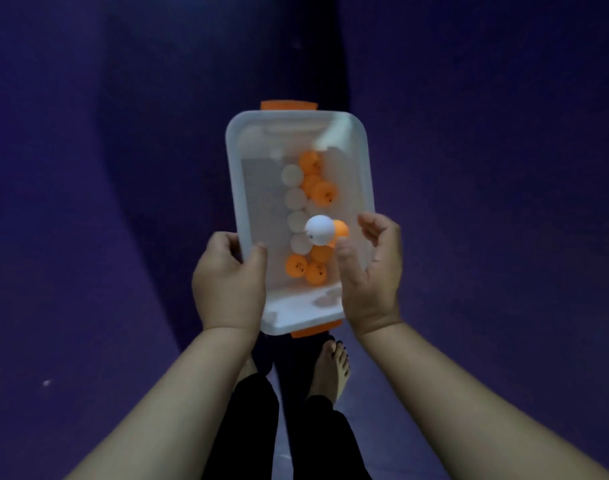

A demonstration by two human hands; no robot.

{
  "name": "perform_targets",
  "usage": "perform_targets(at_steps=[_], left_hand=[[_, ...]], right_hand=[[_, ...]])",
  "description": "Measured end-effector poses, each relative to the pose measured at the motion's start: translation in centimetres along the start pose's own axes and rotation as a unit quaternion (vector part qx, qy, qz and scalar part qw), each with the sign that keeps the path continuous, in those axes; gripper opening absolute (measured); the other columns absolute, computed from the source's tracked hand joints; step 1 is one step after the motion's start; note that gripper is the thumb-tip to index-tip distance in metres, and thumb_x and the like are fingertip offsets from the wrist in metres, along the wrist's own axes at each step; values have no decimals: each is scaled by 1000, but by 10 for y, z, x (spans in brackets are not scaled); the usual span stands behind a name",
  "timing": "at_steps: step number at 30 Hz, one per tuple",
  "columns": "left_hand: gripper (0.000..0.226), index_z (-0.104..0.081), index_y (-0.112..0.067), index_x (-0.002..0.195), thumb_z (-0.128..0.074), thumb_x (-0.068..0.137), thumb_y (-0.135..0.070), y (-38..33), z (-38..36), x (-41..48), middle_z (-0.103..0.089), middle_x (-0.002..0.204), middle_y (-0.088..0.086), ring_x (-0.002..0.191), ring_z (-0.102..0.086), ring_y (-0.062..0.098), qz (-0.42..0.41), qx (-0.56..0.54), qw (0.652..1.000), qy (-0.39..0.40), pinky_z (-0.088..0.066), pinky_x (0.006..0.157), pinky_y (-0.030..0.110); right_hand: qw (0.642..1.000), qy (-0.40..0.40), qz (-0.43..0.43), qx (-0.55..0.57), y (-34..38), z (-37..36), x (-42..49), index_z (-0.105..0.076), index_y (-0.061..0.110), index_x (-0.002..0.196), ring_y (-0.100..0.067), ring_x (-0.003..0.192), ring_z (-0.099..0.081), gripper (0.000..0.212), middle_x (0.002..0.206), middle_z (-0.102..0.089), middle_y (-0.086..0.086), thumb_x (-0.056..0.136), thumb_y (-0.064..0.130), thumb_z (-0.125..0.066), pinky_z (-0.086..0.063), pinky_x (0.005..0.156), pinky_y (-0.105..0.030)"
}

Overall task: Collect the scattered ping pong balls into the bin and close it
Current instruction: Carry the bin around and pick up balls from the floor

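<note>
Nearest to me, above one bare foot [330, 365] on the dark floor [504, 168], my left hand [227, 282] holds the bin [247, 188] by its near left wall, thumb inside and fingers clamped outside, judged to steady it as a catch-tray. At its right wall my right hand [372, 271] holds nothing, fingers apart and loosely curved; a white ball [319, 230] sits just off the thumb over the opening, apparently being dropped in. Further out, orange and white balls [322, 194] lie along the bin's bottom; orange latches [288, 105] show at both ends, no lid in view.
</note>
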State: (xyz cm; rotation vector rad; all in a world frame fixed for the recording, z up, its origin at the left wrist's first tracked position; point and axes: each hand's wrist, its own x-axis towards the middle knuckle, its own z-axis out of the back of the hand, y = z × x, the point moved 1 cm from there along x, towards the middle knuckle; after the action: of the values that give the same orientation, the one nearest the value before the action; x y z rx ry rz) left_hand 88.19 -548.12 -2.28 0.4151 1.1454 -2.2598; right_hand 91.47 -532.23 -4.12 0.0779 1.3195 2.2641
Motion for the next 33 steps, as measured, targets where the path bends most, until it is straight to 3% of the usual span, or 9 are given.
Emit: perform_targets(at_steps=[3, 5, 6, 9, 11, 14, 18, 24, 33], left_hand=[[13, -57, -18, 86, -62, 85, -29, -46, 32, -8, -58, 75, -9, 70, -57, 9, -22, 8, 1000, 11, -46, 58, 27], [14, -57, -17, 87, -62, 86, -30, -77, 57, -15, -58, 75, -8, 69, -57, 10, -30, 10, 999, 21, -47, 59, 30], [14, -57, -16, 87, -62, 86, -30, -92, 70, -20, -58, 75, -7, 69, -57, 11, -32, 12, 999, 26, -47, 59, 30], [14, -56, -16, 87, -62, 86, -28, -137, 110, -35, -57, 74, -8, 67, -55, 12, -40, 23, 998, 44, -45, 57, 29], [13, -55, -16, 87, -61, 86, -28, -163, 136, -49, -58, 75, -7, 67, -55, 11, -44, 39, 997, 57, -44, 54, 28], [12, -54, -18, 85, -60, 87, -28, -197, 165, -72, -60, 78, -4, 69, -57, 13, -46, 52, 995, 75, -44, 54, 28], [12, -54, -19, 81, -60, 87, -28, -244, 187, -103, -60, 77, -4, 69, -58, 15, -55, 59, 992, 100, -46, 56, 30], [12, -54, -21, 78, -60, 86, -27, -306, 189, -140, -63, 76, -3, 69, -61, 17, -96, 65, 984, 132, -53, 61, 39], [10, -56, -18, 76, -58, 84, -24, -427, 117, -204, -63, 72, -1, 65, -60, 19, -140, 84, 972, 169, -49, 55, 36]], right_hand=[[997, -70, -20, -20, 51, 28, 5, -49, 19, 113, -10, 106, -45, 28, 115, -45, 4, 86, 15, -55, -38, 94, -15], [994, -93, -38, -46, 86, 49, 8, -50, 20, 111, -8, 106, -43, 31, 113, -45, 7, 86, 2, -53, -33, 87, -6], [992, -101, -41, -65, 102, 60, 9, -52, 17, 112, -9, 106, -43, 31, 112, -45, 7, 85, 1, -53, -33, 86, -8], [989, -100, -81, -71, 153, 92, 14, -52, 14, 118, -11, 97, -52, 30, 105, -52, 8, 88, 7, -53, -43, 85, -24], [984, -82, -141, -69, 183, 115, 12, -51, 21, 119, -13, 85, -56, 28, 93, -57, 11, 92, 15, -49, -49, 81, -36], [981, -58, -177, -56, 220, 147, 8, -52, 31, 110, -20, 78, -62, 22, 83, -63, 8, 92, 22, -45, -53, 78, -44], [980, -49, -190, -15, 268, 185, -1, -54, 28, 103, -21, 80, -62, 15, 88, -64, 3, 91, 20, -49, -53, 74, -40], [977, -98, -187, 20, 304, 252, -8, -58, 23, 98, -16, 82, -62, 9, 88, -64, 8, 92, 20, -53, -53, 75, -37], [966, -104, -228, 67, 302, 394, 33, -60, 22, 99, -17, 81, -66, 11, 87, -67, 0, 88, 19, -60, -55, 74, -39]])
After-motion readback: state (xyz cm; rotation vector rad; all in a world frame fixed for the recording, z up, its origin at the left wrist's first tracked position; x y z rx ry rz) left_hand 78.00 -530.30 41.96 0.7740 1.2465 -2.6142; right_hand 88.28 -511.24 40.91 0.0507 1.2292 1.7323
